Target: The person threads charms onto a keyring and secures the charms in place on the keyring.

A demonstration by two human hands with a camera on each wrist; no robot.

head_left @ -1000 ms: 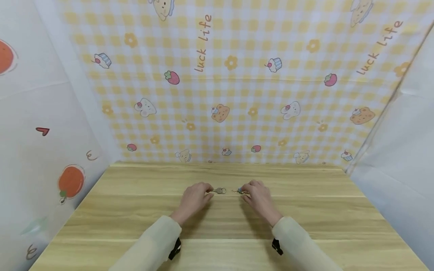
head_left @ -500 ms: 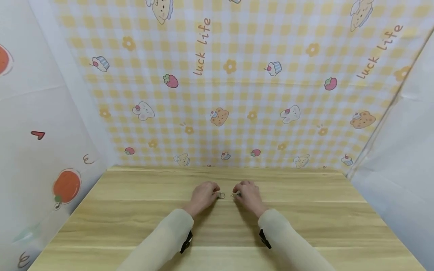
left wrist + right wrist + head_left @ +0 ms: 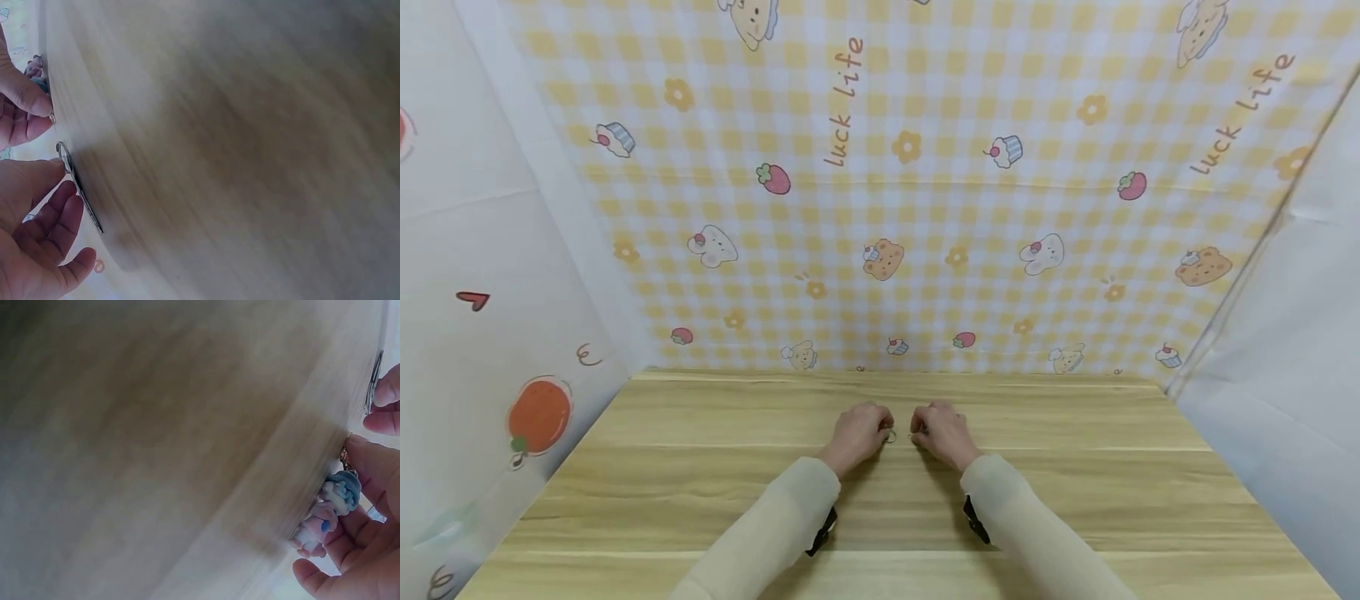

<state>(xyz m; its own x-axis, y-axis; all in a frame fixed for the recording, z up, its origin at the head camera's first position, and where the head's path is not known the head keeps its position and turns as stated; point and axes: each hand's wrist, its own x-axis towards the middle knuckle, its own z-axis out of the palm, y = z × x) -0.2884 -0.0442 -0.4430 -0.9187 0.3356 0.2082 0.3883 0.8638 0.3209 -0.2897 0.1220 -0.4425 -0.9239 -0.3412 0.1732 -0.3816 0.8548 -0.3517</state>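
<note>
My left hand (image 3: 858, 435) pinches a metal key (image 3: 87, 206) close to its split ring (image 3: 891, 436). In the left wrist view the ring (image 3: 63, 153) stands at the fingertips and the key slants down beside the fingers, near the tabletop. My right hand (image 3: 942, 433) pinches a small figurine charm by its gold clasp (image 3: 344, 461). The charm (image 3: 331, 509) has a blue top and a pink and white body, and hangs alongside the curled fingers in the right wrist view. Ring and clasp face each other across a small gap. From the head, the fingers mostly hide both things.
Both hands are low over a light wooden table (image 3: 880, 500). A yellow checked cloth (image 3: 955, 192) with cartoon prints rises at its back edge. White sheets border the left (image 3: 482, 217) and right (image 3: 1292, 333) sides. Each wrist carries a black strap-on camera.
Both hands have moved inward, narrowing the gap between key ring and clasp. More of the key and charm is now hidden by the fingers. The head view has shifted slightly.
</note>
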